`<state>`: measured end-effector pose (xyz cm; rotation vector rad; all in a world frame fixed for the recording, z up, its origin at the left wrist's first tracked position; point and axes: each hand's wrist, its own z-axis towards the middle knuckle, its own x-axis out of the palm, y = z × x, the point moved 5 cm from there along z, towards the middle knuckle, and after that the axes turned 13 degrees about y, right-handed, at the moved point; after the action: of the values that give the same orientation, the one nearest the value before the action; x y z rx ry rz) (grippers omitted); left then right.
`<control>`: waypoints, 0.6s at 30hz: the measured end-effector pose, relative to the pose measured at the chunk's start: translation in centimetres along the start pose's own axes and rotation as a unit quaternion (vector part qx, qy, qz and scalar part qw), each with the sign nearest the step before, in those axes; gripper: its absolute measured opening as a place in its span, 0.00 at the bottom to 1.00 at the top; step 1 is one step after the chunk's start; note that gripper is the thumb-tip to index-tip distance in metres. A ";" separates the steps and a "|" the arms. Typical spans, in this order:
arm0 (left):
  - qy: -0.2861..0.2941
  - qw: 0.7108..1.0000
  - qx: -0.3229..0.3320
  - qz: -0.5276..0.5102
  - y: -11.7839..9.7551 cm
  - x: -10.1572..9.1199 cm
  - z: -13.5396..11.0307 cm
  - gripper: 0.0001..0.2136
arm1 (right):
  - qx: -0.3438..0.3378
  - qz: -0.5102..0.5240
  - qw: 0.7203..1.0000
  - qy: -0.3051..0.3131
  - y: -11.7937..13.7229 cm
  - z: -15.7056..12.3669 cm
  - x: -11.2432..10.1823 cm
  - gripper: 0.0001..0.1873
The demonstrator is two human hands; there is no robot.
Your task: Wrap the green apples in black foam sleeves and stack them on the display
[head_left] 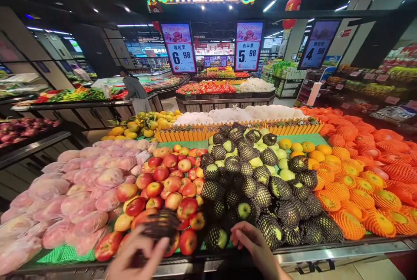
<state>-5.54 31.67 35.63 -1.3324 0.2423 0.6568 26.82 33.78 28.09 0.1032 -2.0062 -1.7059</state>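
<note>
Clock: 12 points away from the person, 6 back toward them.
Left hand: fingers and thumb (pixel 138 249) curled round a dark netted bundle (pixel 161 223) at its own 1 o'clock; hold looks light, blur hides the contact.
Netted bundle: up off the stand, in front of the red apples (pixel 172 184). Can't make out if there's fruit inside the mesh.
Right hand: fingers (pixel 252 243) loosely bent, thumb side up, nothing visible in the grip.
Green apples in black nets (pixel 244 210): at the right hand's 12, just beside the fingertips; touching or not, can't say.
Red apples: left hand's 1 o'clock, bare skins.
Pink wrapped fruit (pixel 87 202): left hand's 10 to 11.
Orange-netted fruit (pixel 350 223): right hand's 2 to 3.
Metal front rail (pixel 325 251): right hand's 3.
Step in hand: my read, handling one netted piece, left hand only.
Next move calls for: secure left pinch, clearance over the red apples, right fingers kept off the pile's loose front edge.
</note>
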 end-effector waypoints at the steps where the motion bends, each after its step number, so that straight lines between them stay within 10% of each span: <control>1: 0.098 0.994 0.029 -0.035 -1.4 2.9 0.0 0.22 | 0.003 0.037 0.999 0.009 0.1 0.0 0.2 0.23; 4: 0.371 0.916 0.063 -0.137 -5.8 10.8 -1.4 0.16 | 0.016 0.204 0.976 0.069 0.8 -0.3 1.2 0.29; 7: 0.502 0.852 0.050 -0.139 -8.4 14.8 -3.0 0.17 | 0.000 0.261 0.958 0.123 2.5 -1.1 2.0 0.28; 18: 0.498 0.818 -0.043 -0.286 -7.6 18.3 -2.6 0.22 | 0.037 0.238 0.964 0.114 0.9 -5.8 -2.6 0.24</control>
<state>13.87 34.01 31.62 -1.6363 0.6189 -0.6055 31.70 29.70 28.60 -0.1417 -1.7470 -1.2546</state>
